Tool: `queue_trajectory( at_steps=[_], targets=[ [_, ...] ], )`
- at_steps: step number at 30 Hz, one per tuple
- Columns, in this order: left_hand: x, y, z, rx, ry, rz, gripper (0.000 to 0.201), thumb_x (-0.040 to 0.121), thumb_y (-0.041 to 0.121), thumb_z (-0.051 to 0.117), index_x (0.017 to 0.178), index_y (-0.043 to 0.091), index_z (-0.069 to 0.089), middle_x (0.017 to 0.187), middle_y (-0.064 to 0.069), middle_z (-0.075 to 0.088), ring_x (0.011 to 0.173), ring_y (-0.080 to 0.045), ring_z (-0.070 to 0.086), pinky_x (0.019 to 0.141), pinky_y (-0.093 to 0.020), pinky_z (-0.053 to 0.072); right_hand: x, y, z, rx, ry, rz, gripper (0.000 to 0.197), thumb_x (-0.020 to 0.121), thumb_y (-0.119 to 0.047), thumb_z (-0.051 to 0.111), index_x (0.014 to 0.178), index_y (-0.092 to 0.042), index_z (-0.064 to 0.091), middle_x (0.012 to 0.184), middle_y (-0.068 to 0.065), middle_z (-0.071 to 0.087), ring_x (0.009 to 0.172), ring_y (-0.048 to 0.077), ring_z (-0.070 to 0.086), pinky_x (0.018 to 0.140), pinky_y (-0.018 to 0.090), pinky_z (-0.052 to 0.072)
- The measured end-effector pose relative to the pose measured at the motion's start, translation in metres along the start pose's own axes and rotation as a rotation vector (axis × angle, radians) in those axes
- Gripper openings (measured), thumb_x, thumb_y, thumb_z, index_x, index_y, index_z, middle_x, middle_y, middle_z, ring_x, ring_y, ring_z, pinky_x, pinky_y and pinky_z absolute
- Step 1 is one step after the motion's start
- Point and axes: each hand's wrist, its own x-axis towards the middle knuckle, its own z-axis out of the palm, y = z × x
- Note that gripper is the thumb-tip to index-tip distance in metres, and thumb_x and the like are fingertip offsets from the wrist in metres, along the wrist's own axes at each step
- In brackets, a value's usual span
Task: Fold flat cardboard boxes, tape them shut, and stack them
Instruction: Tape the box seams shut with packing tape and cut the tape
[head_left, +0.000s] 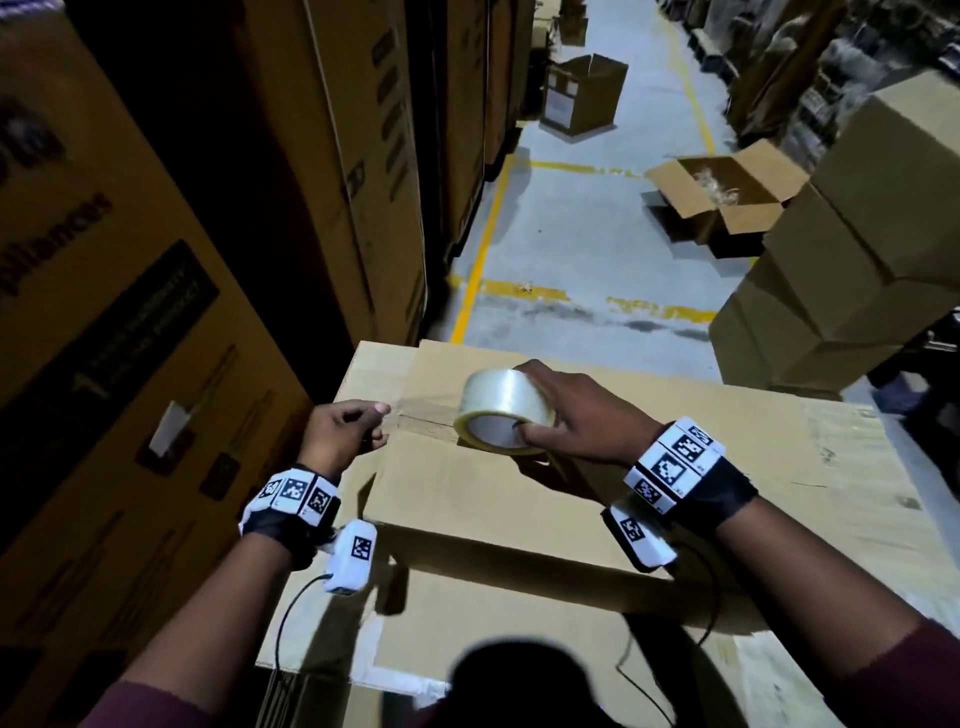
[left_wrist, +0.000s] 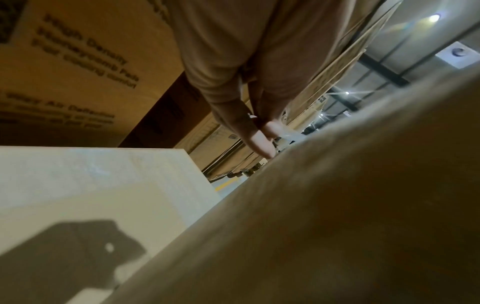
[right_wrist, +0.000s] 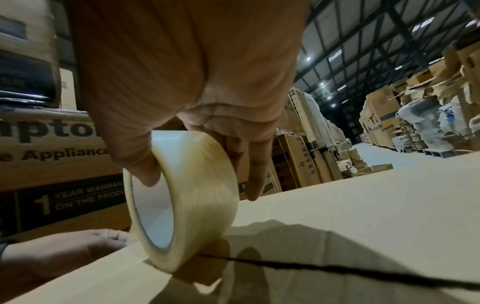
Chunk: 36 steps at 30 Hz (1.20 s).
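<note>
A brown cardboard box (head_left: 493, 499) lies in front of me with its top flaps closed along a dark seam (right_wrist: 337, 267). My right hand (head_left: 535, 402) grips a roll of clear tape (head_left: 506, 405), thumb inside the core, fingers over the outside. The roll (right_wrist: 197, 185) stands on edge on the seam near the box's left end. A short clear strip (head_left: 421, 410) runs from it to the left edge. My left hand (head_left: 382, 423) is at that edge, fingers curled, pinching the tape end; its fingers (left_wrist: 257, 139) reach the box edge (left_wrist: 337, 205).
The box rests on a wider cardboard surface (head_left: 857, 467). Tall printed cartons (head_left: 182, 260) wall the left side. Plain boxes (head_left: 857, 260) are stacked at the right. Two open boxes (head_left: 722, 197) (head_left: 582, 93) stand on the grey floor beyond, which has yellow lines (head_left: 478, 260).
</note>
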Motion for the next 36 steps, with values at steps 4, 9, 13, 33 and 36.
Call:
queue_trajectory(
  at_steps=[4,9,13,33,36],
  targets=[
    [0.003,-0.010,0.004,-0.068,-0.010,0.016,0.013,0.093,0.004,0.065,0.101,-0.005,0.072,0.069,-0.011,0.057,0.051,-0.008,0.052,0.053,-0.016,0.051,0.000,0.007,0.002,0.023,0.003,-0.014,0.052,0.089,-0.027,0.074,0.132,-0.021,0.046,0.105,-0.003,0.063,0.081,0.012,0.055,0.067,0.016,0.040],
    [0.005,-0.014,-0.004,-0.169,-0.001,0.015,0.013,0.094,0.000,0.063,0.104,-0.001,0.072,0.075,-0.012,0.057,0.056,-0.009,0.051,0.063,-0.020,0.057,0.015,0.001,0.006,0.010,0.008,-0.019,0.052,0.088,-0.030,0.075,0.131,-0.022,0.048,0.107,-0.005,0.063,0.084,0.010,0.054,0.068,0.010,0.038],
    [0.003,-0.020,0.005,-0.115,-0.014,0.019,0.021,0.094,0.004,0.064,0.112,-0.006,0.069,0.077,-0.011,0.061,0.063,-0.015,0.049,0.055,-0.015,0.050,0.015,0.003,0.008,0.035,0.020,-0.016,0.052,0.087,-0.029,0.075,0.131,-0.023,0.048,0.107,-0.003,0.065,0.087,0.014,0.057,0.069,0.014,0.042],
    [-0.004,-0.030,0.007,0.217,0.041,0.278,0.017,0.101,0.017,0.056,0.115,0.022,0.064,0.121,-0.006,0.066,0.094,-0.008,0.063,0.080,-0.029,0.056,0.006,0.006,0.016,0.112,0.034,0.013,0.050,0.088,-0.028,0.072,0.130,-0.025,0.046,0.107,-0.003,0.063,0.088,0.016,0.060,0.069,0.021,0.047],
    [-0.021,-0.005,0.001,0.500,-0.129,0.592,0.051,0.104,0.045,0.041,0.147,0.018,0.045,0.151,0.003,0.043,0.137,-0.010,0.041,0.111,-0.030,0.037,0.007,0.005,0.015,0.121,0.030,0.010,0.051,0.086,-0.033,0.070,0.129,-0.025,0.045,0.107,-0.002,0.064,0.087,0.017,0.061,0.071,0.028,0.050]
  ],
)
